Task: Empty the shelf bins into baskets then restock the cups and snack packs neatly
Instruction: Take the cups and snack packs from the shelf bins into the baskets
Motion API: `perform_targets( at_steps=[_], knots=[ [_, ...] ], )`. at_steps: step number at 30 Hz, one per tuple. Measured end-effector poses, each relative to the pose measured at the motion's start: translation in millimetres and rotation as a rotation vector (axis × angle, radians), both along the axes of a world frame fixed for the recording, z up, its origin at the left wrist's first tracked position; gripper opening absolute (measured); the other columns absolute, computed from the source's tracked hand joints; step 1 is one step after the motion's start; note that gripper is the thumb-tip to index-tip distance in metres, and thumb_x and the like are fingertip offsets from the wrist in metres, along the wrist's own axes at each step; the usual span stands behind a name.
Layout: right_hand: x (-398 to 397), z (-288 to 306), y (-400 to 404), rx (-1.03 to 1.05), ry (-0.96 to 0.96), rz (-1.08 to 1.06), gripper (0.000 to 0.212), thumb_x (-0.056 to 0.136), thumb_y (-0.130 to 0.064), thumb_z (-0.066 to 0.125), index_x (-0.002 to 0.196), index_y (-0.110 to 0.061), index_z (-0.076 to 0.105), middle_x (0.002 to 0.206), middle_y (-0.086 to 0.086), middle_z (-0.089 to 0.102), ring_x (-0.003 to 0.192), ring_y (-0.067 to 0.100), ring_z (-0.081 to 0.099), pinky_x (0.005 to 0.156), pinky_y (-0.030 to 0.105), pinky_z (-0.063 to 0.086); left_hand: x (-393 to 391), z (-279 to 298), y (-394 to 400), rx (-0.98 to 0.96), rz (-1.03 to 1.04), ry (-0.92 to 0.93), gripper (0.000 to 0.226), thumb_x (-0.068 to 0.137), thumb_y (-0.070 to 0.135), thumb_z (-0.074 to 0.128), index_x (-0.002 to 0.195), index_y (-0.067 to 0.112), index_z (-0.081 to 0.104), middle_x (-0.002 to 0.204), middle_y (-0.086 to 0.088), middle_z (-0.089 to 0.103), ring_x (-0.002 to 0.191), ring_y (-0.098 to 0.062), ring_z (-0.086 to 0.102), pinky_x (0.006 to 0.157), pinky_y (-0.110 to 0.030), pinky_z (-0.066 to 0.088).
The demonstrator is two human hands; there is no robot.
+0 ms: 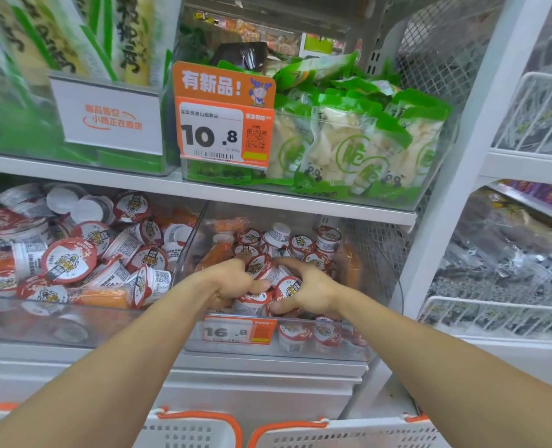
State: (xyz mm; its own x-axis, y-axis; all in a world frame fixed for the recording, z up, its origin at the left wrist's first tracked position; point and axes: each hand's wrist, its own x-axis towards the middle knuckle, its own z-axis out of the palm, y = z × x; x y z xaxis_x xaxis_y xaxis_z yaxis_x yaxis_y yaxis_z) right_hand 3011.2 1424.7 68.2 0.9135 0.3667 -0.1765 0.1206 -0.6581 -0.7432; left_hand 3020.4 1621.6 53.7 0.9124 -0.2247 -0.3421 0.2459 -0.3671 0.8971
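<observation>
Both my hands reach into the right clear bin (358, 341) on the lower shelf, which holds small white cups with red-and-white lids (328, 240) and orange snack packs (352, 270). My left hand (236, 281) curls round a cluster of cups (258, 265) from the left. My right hand (303, 291) grips the same cluster from the right, thumb low against a cup. The left clear bin (74, 321) beside it is piled with the same cups (69, 260) and orange packs (103, 297).
Above, a clear bin of green-and-white snack packs (358, 147) carries an orange 10.8 price tag (223, 124). A 16.8 tag (237, 331) fronts the right bin. Two white baskets with orange handles (200, 428) (349, 431) stand below. White wire bins (494, 312) fill the right-hand rack.
</observation>
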Motion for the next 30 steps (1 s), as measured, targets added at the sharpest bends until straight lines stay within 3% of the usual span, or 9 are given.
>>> perform_targets(
  at_steps=[6, 10, 12, 16, 19, 22, 25, 28, 30],
  knots=[
    [-19.4, 21.6, -13.0, 0.204, -0.159, -0.078, 0.092, 0.067, -0.02, 0.093, 0.146, -0.025, 0.045, 0.136, -0.004, 0.059, 0.12, 0.017, 0.062, 0.102, 0.04, 0.053, -24.2, 48.9, -11.2, 0.154, -0.055, -0.384, 0.044, 0.087, 0.027, 0.077, 0.121, 0.016, 0.052, 0.1, 0.005, 0.068, 0.087, -0.008, 0.066, 0.075, -0.018, 0.054],
    [-72.4, 62.3, -32.1, 0.217, -0.384, -0.087, 0.069, 0.08, -0.024, 0.084, 0.137, -0.038, 0.049, 0.132, -0.017, 0.06, 0.121, 0.004, 0.058, 0.103, 0.029, 0.047, -57.9, 90.8, -23.3, 0.094, -0.17, -0.508, 0.053, 0.083, 0.032, 0.078, 0.123, 0.019, 0.047, 0.108, 0.002, 0.071, 0.098, -0.015, 0.07, 0.089, -0.042, 0.057],
    [-110.6, 70.8, -47.1, 0.274, -0.4, -0.084, 0.062, 0.085, -0.02, 0.081, 0.135, -0.04, 0.049, 0.13, -0.019, 0.061, 0.118, 0.0, 0.058, 0.098, 0.021, 0.047, -82.1, 105.5, -31.9, 0.103, -0.306, -0.552, 0.049, 0.086, 0.03, 0.076, 0.125, 0.025, 0.046, 0.107, 0.004, 0.072, 0.098, -0.015, 0.07, 0.087, -0.041, 0.056],
    [-176.8, 47.2, -84.6, 0.466, -0.098, -0.125, 0.061, 0.085, -0.005, 0.077, 0.137, -0.027, 0.052, 0.123, -0.006, 0.068, 0.109, 0.014, 0.068, 0.087, 0.028, 0.058, -128.0, 89.9, -67.0, 0.275, -0.47, -0.479, 0.044, 0.089, 0.036, 0.071, 0.124, 0.028, 0.046, 0.103, 0.012, 0.07, 0.094, -0.006, 0.067, 0.081, -0.026, 0.053],
    [-198.1, -0.5, -105.2, 0.469, 0.235, -0.259, 0.059, 0.084, 0.004, 0.074, 0.129, -0.03, 0.056, 0.124, -0.007, 0.063, 0.094, 0.012, 0.072, 0.074, 0.037, 0.062, -151.1, 26.5, -99.0, 0.13, -0.514, -0.215, 0.028, 0.092, 0.022, 0.071, 0.115, 0.024, 0.054, 0.107, 0.001, 0.069, 0.096, -0.016, 0.064, 0.09, -0.035, 0.052],
    [-203.3, -56.8, -122.5, 0.324, 0.544, -0.325, 0.067, 0.086, 0.003, 0.073, 0.141, -0.028, 0.05, 0.132, 0.005, 0.056, 0.087, 0.026, 0.065, 0.078, 0.054, 0.061, -173.3, -44.4, -122.9, -0.043, -0.487, 0.04, 0.022, 0.086, 0.013, 0.073, 0.095, 0.032, 0.069, 0.103, -0.013, 0.061, 0.095, -0.023, 0.053, 0.091, -0.048, 0.045],
    [-214.5, -94.9, -131.9, 0.109, 0.714, -0.369, 0.055, 0.089, 0.003, 0.068, 0.133, -0.023, 0.05, 0.107, 0.014, 0.061, 0.08, 0.027, 0.057, 0.087, 0.056, 0.058, -196.2, -105.0, -145.2, -0.052, -0.439, 0.163, 0.017, 0.087, 0.015, 0.075, 0.099, 0.024, 0.069, 0.099, -0.008, 0.069, 0.091, -0.021, 0.058, 0.094, -0.047, 0.049],
    [-228.6, -116.3, -135.4, 0.001, 0.854, -0.36, 0.04, 0.092, 0.001, 0.066, 0.124, -0.02, 0.054, 0.119, 0.007, 0.058, 0.096, 0.023, 0.061, 0.093, 0.054, 0.056, -219.7, -140.0, -161.9, 0.019, -0.394, 0.211, 0.026, 0.087, 0.022, 0.077, 0.111, 0.022, 0.067, 0.094, 0.004, 0.069, 0.08, -0.01, 0.058, 0.065, -0.017, 0.049],
    [-232.4, -123.6, -137.0, -0.054, 0.915, -0.309, 0.045, 0.094, -0.003, 0.066, 0.135, -0.015, 0.053, 0.121, 0.004, 0.058, 0.11, 0.024, 0.059, 0.094, 0.055, 0.055, -226.7, -157.6, -165.8, 0.101, -0.369, 0.262, 0.034, 0.082, 0.026, 0.082, 0.111, 0.02, 0.066, 0.086, 0.004, 0.071, 0.07, -0.009, 0.059, 0.053, -0.015, 0.045]
  ],
)
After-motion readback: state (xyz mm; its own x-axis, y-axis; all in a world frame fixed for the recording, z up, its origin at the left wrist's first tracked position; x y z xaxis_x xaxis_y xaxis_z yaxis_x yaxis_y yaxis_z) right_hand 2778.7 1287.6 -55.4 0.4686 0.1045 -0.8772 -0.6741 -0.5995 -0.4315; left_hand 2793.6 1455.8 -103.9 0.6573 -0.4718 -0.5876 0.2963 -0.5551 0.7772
